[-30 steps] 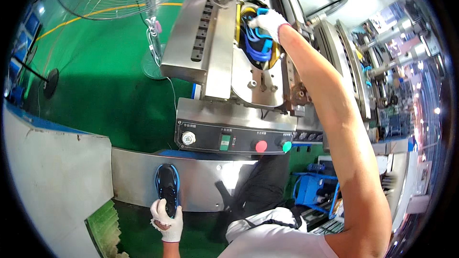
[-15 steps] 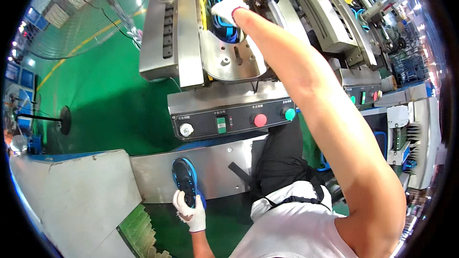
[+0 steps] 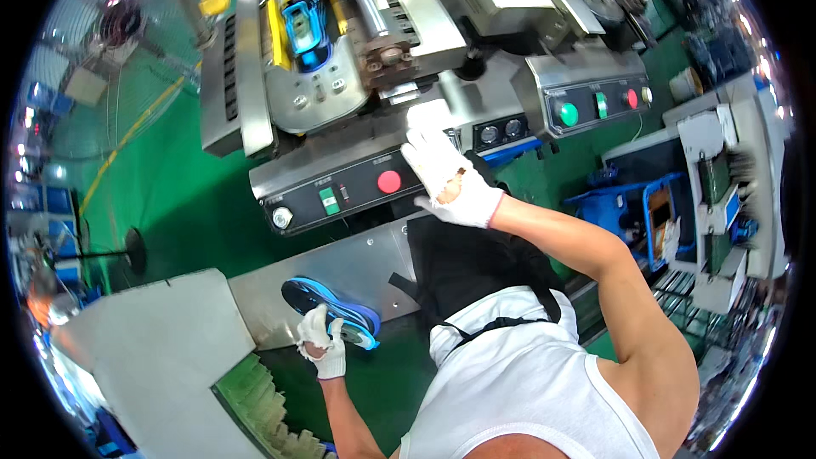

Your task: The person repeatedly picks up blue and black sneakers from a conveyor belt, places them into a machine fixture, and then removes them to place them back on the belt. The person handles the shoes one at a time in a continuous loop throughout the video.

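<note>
My left hand [image 3: 323, 342], in a white glove, grips a dark blue shoe sole [image 3: 331, 308] with a bright blue rim, resting it on a sloped steel plate [image 3: 357, 268]. My right hand [image 3: 442, 172], also gloved, is spread open over the right end of a dark control panel [image 3: 336, 195], just right of its red button [image 3: 389, 181]. Above the panel, a blue shoe [image 3: 304, 27] sits clamped in the grey pressing machine [image 3: 297, 59], between yellow parts.
A second grey machine with green and red buttons [image 3: 595, 106] stands to the right. Blue crates and a metal rack [image 3: 654, 221] lie at the far right. Green floor spreads left, with a fan stand [image 3: 127, 246] and a pale grey table [image 3: 144, 348] at lower left.
My right hand has come down from the shoe in the machine to the control panel's right end. The view has tilted downward. My left hand still holds the sole.
</note>
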Action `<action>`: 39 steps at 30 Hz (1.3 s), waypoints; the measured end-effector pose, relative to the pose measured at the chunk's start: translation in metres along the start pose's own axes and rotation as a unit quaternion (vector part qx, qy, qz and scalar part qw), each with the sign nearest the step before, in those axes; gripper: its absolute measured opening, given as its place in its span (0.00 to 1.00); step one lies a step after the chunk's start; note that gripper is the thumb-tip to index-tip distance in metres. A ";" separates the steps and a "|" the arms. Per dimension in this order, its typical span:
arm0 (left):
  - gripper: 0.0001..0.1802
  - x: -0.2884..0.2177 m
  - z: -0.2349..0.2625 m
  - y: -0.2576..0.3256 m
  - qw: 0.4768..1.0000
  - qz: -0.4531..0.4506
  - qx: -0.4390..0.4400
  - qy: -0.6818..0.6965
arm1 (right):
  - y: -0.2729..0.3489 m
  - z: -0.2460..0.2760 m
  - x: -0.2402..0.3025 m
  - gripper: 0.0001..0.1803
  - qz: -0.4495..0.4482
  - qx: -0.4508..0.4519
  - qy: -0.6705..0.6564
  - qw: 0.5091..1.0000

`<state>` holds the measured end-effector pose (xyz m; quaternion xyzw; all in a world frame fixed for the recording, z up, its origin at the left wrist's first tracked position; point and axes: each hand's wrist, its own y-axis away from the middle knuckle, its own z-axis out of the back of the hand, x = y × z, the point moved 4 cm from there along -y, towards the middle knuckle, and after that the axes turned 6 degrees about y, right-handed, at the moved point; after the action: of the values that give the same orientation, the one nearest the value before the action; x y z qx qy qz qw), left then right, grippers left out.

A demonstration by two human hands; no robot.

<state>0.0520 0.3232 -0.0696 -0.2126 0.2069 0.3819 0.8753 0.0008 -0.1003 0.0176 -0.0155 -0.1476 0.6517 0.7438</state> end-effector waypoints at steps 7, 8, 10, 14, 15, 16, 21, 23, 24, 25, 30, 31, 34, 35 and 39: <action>0.06 -0.050 0.014 -0.078 0.999 0.033 -0.006 0.028 | 0.035 -0.005 -0.013 0.55 0.002 0.039 -0.116 0.993; 0.06 -0.074 0.019 -0.088 0.999 0.009 -0.003 0.044 | 0.054 0.002 -0.007 0.56 0.024 0.020 -0.168 0.985; 0.05 -0.138 0.021 -0.108 0.997 -0.019 -0.010 0.072 | 0.097 0.020 0.000 0.61 0.006 0.111 -0.275 0.955; 0.04 -0.236 -0.014 -0.140 0.976 -0.112 0.031 0.186 | 0.188 0.049 0.006 0.68 -0.039 0.212 -0.416 0.884; 0.04 -0.265 -0.033 -0.147 0.965 -0.118 0.045 0.228 | 0.209 0.055 0.002 0.69 -0.044 0.130 -0.476 0.869; 0.04 -0.294 -0.053 -0.155 0.954 -0.153 0.081 0.243 | 0.224 0.065 -0.001 0.70 -0.094 0.084 -0.516 0.847; 0.05 -0.459 -0.112 -0.168 0.869 -0.331 0.218 0.297 | 0.305 0.085 -0.039 0.65 -0.258 -0.186 -0.319 0.893; 0.12 -0.528 -0.132 -0.160 0.802 -0.430 0.272 0.314 | 0.340 0.112 -0.046 0.58 -0.309 -0.302 -0.276 0.859; 0.22 -0.557 -0.136 -0.155 0.768 -0.481 0.286 0.313 | 0.364 0.106 -0.043 0.52 -0.368 -0.370 -0.264 0.811; 0.32 -0.582 -0.128 -0.148 0.742 -0.440 0.365 0.350 | 0.374 0.117 -0.044 0.48 -0.399 -0.460 -0.408 0.681; 0.38 -0.647 -0.130 -0.120 0.588 -0.630 0.354 0.363 | 0.465 0.132 -0.128 0.32 -0.458 -0.683 -0.426 0.378; 0.35 -0.638 -0.141 -0.113 0.596 -0.610 0.355 0.382 | 0.482 0.151 -0.158 0.25 -0.466 -0.709 -0.362 0.386; 0.32 -0.610 -0.173 -0.111 0.622 -0.580 0.416 0.323 | 0.501 0.253 -0.251 0.25 -0.518 -0.668 -0.096 0.526; 0.30 -0.601 -0.181 -0.111 0.626 -0.572 0.437 0.299 | 0.525 0.275 -0.293 0.27 -0.550 -0.637 -0.034 0.539; 0.28 -0.518 -0.208 -0.117 0.707 -0.476 0.461 0.248 | 0.588 0.327 -0.447 0.41 -0.764 -0.417 0.021 0.492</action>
<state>-0.2241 -0.1601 0.0561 0.0601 0.4386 -0.2945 0.8469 -0.6932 -0.5032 0.1148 -0.2189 -0.3412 -0.3090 0.8603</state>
